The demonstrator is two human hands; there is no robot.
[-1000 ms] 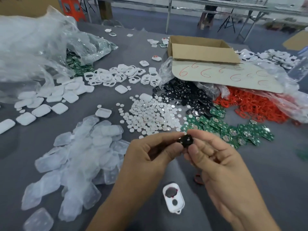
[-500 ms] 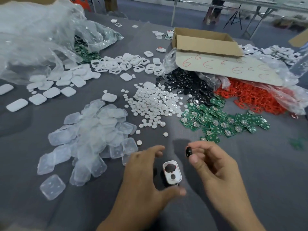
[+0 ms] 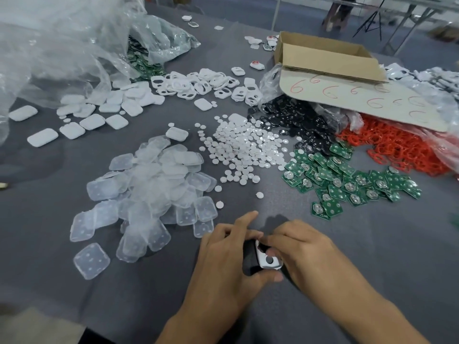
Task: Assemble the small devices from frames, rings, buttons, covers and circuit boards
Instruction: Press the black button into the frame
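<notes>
- left hand (image 3: 223,256) pinches the white frame (image 3: 274,264) low by the table (image 3: 372,244); right hand (image 3: 305,252) curls its fingertips onto the frame's upper end (what's under them is hidden)
- looks early: lower hole's empty
- further back, clear covers (image 3: 154,184), circuit boards (image 3: 347,180) and red rings (image 3: 397,150) sit in piles

— What place is this?
— An assembly workshop: my grey worktable (image 3: 372,256) carries heaps of green circuit boards (image 3: 347,184), red rings (image 3: 397,150), white frames (image 3: 198,83) and clear covers (image 3: 154,189), beside an open cardboard box (image 3: 330,63); more tables (image 3: 422,3) stand behind.
</notes>
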